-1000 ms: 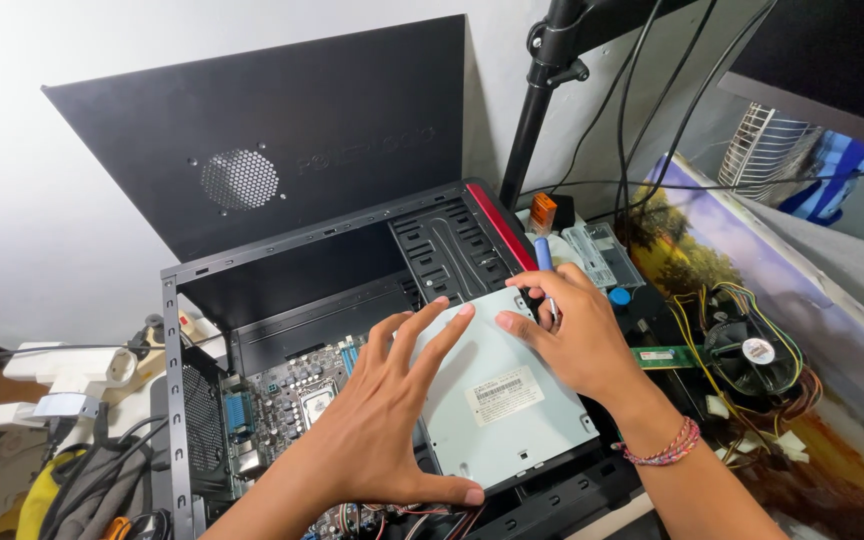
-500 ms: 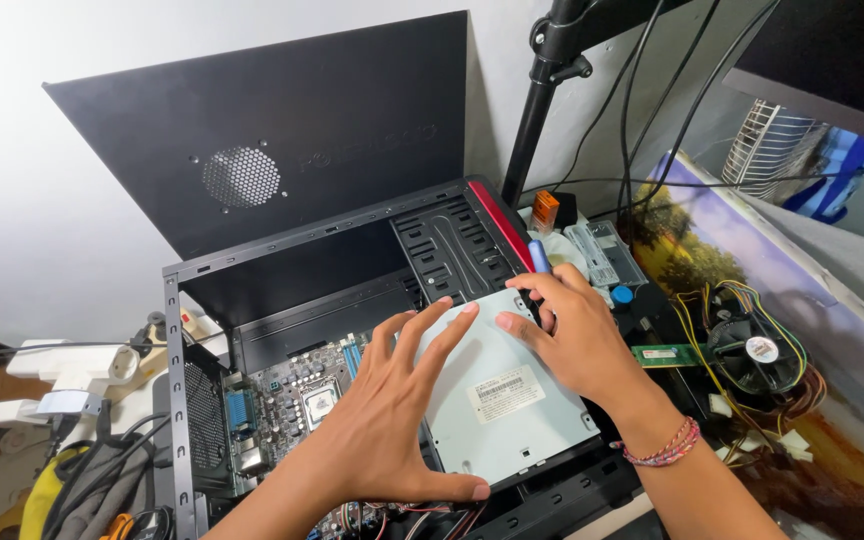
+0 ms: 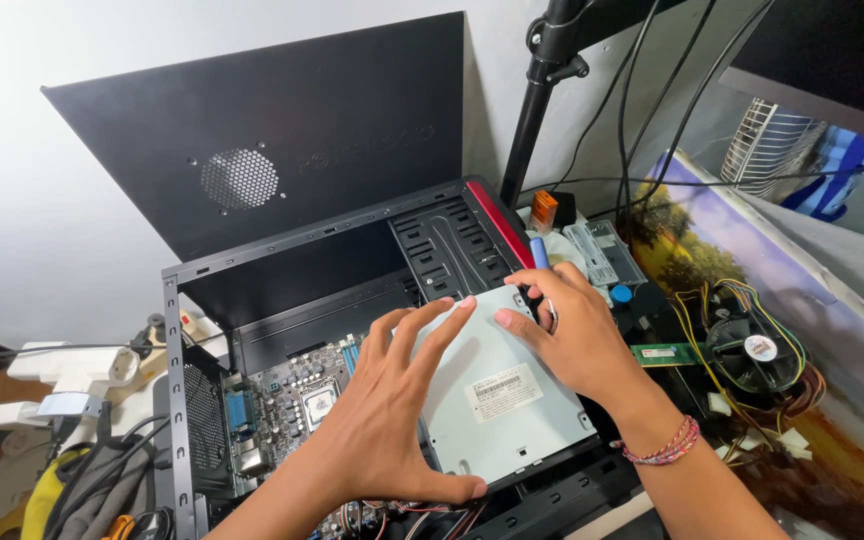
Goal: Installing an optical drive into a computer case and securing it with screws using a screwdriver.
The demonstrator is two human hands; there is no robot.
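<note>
PC case: both hands flat on drive.

Bright, even daylight fills the scene, strongest on the white wall at upper left. Shadows are soft; the open computer case is dim inside. A mild sheen lies on the grey metal drive. Focus is sharp throughout, with slight wide-angle bending at the edges.
</note>
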